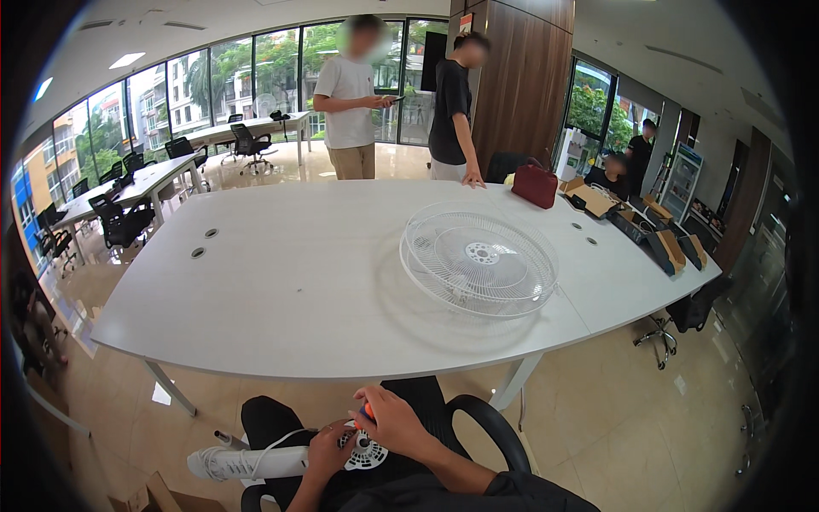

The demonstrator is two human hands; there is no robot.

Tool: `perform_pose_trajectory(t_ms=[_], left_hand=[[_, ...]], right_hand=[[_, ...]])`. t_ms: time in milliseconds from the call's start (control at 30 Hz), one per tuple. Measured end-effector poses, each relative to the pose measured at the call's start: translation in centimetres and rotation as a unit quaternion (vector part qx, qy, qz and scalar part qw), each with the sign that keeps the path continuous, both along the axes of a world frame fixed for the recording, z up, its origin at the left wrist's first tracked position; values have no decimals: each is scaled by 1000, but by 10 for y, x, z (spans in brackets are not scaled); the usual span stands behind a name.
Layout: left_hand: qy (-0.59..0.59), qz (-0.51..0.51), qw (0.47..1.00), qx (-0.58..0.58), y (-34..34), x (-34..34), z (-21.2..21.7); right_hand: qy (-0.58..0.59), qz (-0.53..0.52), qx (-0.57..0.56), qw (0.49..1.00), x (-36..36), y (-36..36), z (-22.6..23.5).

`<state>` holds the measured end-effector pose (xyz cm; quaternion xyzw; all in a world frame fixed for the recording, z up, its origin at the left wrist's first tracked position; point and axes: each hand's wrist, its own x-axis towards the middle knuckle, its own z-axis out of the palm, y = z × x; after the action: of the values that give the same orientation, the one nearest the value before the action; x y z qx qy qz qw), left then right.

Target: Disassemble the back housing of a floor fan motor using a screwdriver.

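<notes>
Across my lap lies a white fan body with its column (273,462) pointing left and a white cord (275,441) looped by it. At its right end is a round, slotted white motor housing (368,455). My left hand (326,450) is closed on this end of the fan body, fingers near the housing's top. Just above the housing, my right hand (394,422) wraps round a screwdriver (367,411) with an orange and blue handle. The screwdriver's tip is hidden by my hands.
A white fan guard (482,253) lies on the large white table (222,294) ahead. Farther right are a dark red bag (535,185) and open cardboard boxes (661,243). Two people stand beyond the table. An office chair's armrest (490,427) is close on my right.
</notes>
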<state>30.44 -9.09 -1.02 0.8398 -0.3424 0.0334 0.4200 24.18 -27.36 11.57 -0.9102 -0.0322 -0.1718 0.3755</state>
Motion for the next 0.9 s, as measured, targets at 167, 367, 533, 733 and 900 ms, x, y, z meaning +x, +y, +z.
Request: perform_pose_trajectory(t_ms=[167,367,533,733,900], left_hand=[[5,16,1000,-1,-1,-2,4],[3,12,1000,2,-2,-2,7],[10,4,1000,-4,-1,0,0],[13,22,999,29,1,-3,6],[-11,5,1000,-6,0,0,-2]], right_hand=[[36,128,127,983,-4,-5,5],[24,-75,-36,996,0,9,8],[-34,64,49,996,5,-4,-4],[20,51,18,998,0,12,10],[-16,16,-22,999,10,6,-8]])
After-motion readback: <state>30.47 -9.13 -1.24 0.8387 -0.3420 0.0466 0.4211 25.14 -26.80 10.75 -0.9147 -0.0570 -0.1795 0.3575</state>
